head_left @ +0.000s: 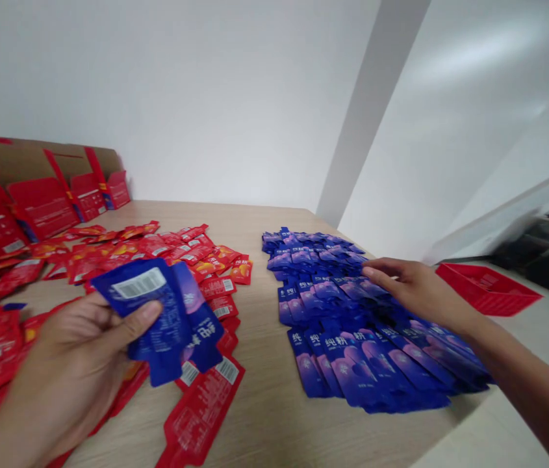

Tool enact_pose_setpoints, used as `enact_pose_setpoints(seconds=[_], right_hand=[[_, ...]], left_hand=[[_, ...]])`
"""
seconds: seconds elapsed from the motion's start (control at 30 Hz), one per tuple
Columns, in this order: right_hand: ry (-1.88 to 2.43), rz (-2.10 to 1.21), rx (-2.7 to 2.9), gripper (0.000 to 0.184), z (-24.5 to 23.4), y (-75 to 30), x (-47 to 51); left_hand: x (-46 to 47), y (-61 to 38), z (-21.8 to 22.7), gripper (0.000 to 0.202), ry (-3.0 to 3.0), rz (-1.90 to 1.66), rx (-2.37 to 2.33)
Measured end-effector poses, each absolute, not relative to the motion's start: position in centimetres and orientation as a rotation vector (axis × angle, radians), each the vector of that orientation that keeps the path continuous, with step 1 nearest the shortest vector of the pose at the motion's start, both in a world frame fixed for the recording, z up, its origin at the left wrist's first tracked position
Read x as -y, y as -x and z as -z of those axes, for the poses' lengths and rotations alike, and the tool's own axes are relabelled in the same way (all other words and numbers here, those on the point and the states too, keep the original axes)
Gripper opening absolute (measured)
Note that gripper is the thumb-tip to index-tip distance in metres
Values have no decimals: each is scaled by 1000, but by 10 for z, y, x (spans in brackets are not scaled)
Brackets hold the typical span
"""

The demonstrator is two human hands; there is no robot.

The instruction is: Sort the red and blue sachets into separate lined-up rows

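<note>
My left hand [74,364] holds a small fan of blue sachets [167,318] above the red ones, thumb pressed on the top sachet near its barcode. My right hand [413,286] reaches out over the spread of blue sachets [352,325] on the right half of the table, fingers extended and touching the sachets at the pile's far part. Nothing is gripped in it. Red sachets [157,253] lie scattered on the left half.
The wooden table [264,390] ends at right near my forearm. Red cardboard boxes [45,201] stand open at the back left. A red plastic basket [488,286] sits on the floor to the right. White walls lie behind.
</note>
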State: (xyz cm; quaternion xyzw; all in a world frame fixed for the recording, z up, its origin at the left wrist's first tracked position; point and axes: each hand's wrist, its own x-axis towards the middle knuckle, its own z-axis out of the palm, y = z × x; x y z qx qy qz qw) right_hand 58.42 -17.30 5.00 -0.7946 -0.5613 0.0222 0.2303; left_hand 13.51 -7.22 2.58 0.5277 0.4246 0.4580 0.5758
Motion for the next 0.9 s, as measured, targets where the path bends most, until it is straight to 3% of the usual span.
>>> enact_pose_setpoints(seconds=[0.17,0.27,0.33,0.6,0.77,0.9], right_hand=[[1497,-818,1576,58,-60,-454,174],[1322,-1028,1588,44,-57,-411,171],[1265,-1109,1522,39,-55,-403,169],[1211,-1457,1428,45,-57,-419,175],[1179,-1515,1409,47,-51,-427,181],[1174,-1419,1317,46,-49,-434,188]], left_hand=[[96,-189,-30,47,-1105,-880,-764],[105,-205,-26,53,-1111,-741,-697],[106,-208,-22,56,-1159,-699,-687],[110,-203,-18,47,-1277,-542,-566],[114,-206,-16,33,-1138,-446,-440],[114,-208,-15,35,-1048,-449,-408]])
